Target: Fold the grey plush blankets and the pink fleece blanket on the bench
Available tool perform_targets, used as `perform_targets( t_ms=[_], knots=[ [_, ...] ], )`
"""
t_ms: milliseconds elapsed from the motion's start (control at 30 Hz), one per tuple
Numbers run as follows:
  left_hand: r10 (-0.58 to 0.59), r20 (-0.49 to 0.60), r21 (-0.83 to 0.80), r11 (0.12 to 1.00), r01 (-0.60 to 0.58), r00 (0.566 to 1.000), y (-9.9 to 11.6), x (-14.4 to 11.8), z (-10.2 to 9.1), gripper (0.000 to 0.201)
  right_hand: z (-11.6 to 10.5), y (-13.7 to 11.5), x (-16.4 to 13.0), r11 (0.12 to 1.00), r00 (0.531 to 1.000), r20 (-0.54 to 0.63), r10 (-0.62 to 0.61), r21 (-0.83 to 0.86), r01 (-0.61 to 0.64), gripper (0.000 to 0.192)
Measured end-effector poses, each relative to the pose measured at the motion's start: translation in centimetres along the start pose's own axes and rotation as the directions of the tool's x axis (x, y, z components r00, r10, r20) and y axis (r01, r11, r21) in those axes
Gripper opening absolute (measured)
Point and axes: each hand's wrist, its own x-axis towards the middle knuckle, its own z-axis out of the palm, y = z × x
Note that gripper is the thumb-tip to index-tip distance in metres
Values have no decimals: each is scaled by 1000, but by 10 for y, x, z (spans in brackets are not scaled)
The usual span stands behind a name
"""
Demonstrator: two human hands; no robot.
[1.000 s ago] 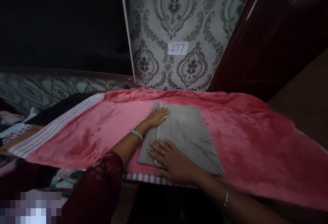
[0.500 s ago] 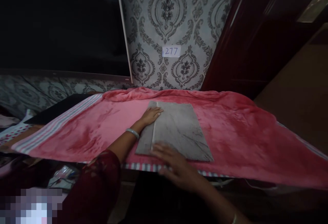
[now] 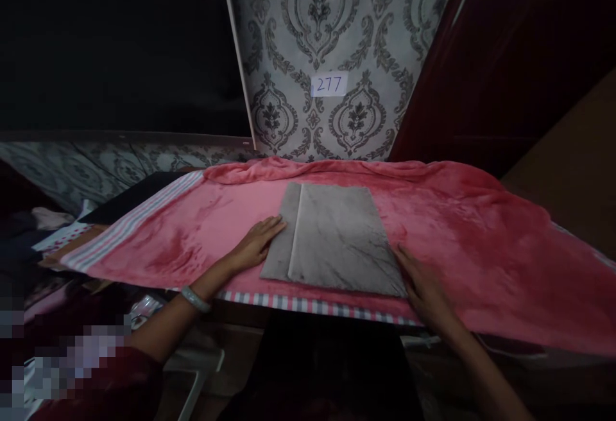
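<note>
A folded grey cloth (image 3: 332, 238) lies flat on a pink blanket (image 3: 471, 241) spread over a table. My left hand (image 3: 257, 243) rests flat on the blanket at the cloth's left edge, fingertips touching it. At the cloth's near right corner lies my right hand (image 3: 423, 283), fingers spread and touching its right edge. Neither hand holds anything. A bangle shows on my left wrist.
Patterned grey wallpaper with a paper label reading 277 (image 3: 329, 84) stands behind the table. A dark screen (image 3: 115, 49) fills the upper left. A dark red door (image 3: 505, 55) is at the right. Clutter (image 3: 52, 241) lies at the left beyond the blanket's striped edge.
My left hand slid back from the cloth's far left part to its left edge. My right hand moved from the cloth's near left corner across to its near right corner.
</note>
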Motion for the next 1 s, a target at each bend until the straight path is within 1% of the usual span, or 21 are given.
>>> perform_targets(
  t_ms=[67,133,200,267,367,433,467,533,600,667,700,733,767,800,833,867,933,1000],
  knots=[
    [62,25,50,997,-64,998,11,1,-4,60,1,0,1,1000,999,44,-12,-14,13,68],
    [162,63,80,983,-167,985,17,4,-8,56,-2,0,4,999,997,71,-27,-21,28,76],
    [255,84,81,962,-262,963,19,8,-9,52,-6,1,6,999,994,102,-43,-20,45,84],
    [324,66,50,944,-327,944,17,11,-7,51,-9,2,9,998,990,130,-59,-21,63,88],
    [393,20,-50,919,-391,919,9,14,0,50,-14,0,12,997,987,144,-74,-5,75,86],
    [397,-17,-136,908,-396,918,4,16,4,58,-18,-3,16,997,989,127,-73,30,70,76],
    [382,-38,-184,905,-382,923,3,18,5,62,-20,-5,19,996,991,114,-75,57,69,69],
    [320,-84,-299,895,-330,944,5,23,4,61,-23,-9,26,990,993,80,-84,121,74,52],
    [211,-113,-442,864,-240,971,11,30,0,51,-25,-14,35,976,995,46,-91,203,79,40],
    [26,-102,-610,788,-84,994,19,38,-3,43,-24,-18,43,952,999,0,-44,302,42,39],
    [-87,-80,-693,721,8,993,23,42,-3,41,-22,-20,46,936,1000,-22,14,351,-6,41],
    [-204,-56,-766,636,89,977,26,45,-3,40,-20,-22,49,914,995,-32,91,398,-71,43],
    [-308,-34,-828,541,145,951,30,49,-1,40,-17,-23,52,885,984,-32,177,442,-145,45],
    [-391,-16,-876,450,175,920,32,52,0,40,-14,-24,53,850,966,-21,257,480,-216,47],
    [-450,-7,-909,375,182,893,34,54,3,42,-10,-25,55,813,947,-2,321,513,-274,49],
    [-491,-4,-931,319,175,871,35,56,5,44,-7,-25,55,780,931,16,363,542,-314,49],
    [-533,9,-951,257,173,846,37,57,10,47,-3,-25,56,732,915,38,402,588,-345,49],
    [-559,26,-952,240,191,829,37,56,12,49,0,-25,55,714,911,42,411,606,-350,47]
  ],
)
